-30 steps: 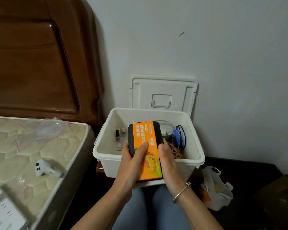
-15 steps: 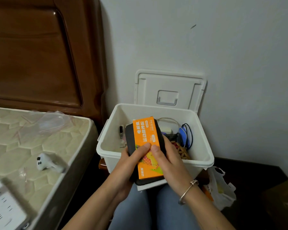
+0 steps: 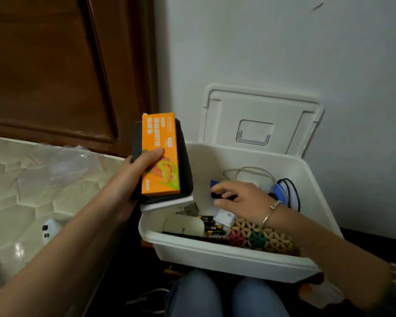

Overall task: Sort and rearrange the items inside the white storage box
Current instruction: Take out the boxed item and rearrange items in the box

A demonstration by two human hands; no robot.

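Observation:
The white storage box point(image 3: 226, 259) stands open before my knees, its lid point(image 3: 261, 117) leaning on the wall. My left hand point(image 3: 140, 165) holds a stack above the box's left rim: an orange carton point(image 3: 160, 143) on a black case point(image 3: 185, 161) with a white flat piece beneath. My right hand point(image 3: 240, 197) reaches into the box and pinches a small black and blue item point(image 3: 216, 189). Inside lie several batteries point(image 3: 209, 224), a woven patterned mat point(image 3: 261, 236), a white cable point(image 3: 245, 171), a blue object with black cord point(image 3: 284, 191) and a white pouch point(image 3: 183, 224).
A mattress point(image 3: 32, 191) with a clear plastic bag point(image 3: 78, 161) and a white device point(image 3: 49, 228) lies to the left. A dark wooden headboard point(image 3: 55, 65) rises behind it. The white wall point(image 3: 284, 42) backs the box. A plastic bag point(image 3: 322, 291) sits on the floor at right.
My left hand lifted the orange carton stack up and left, out of the box. My right hand let go of it and reached into the box. The camera moved closer.

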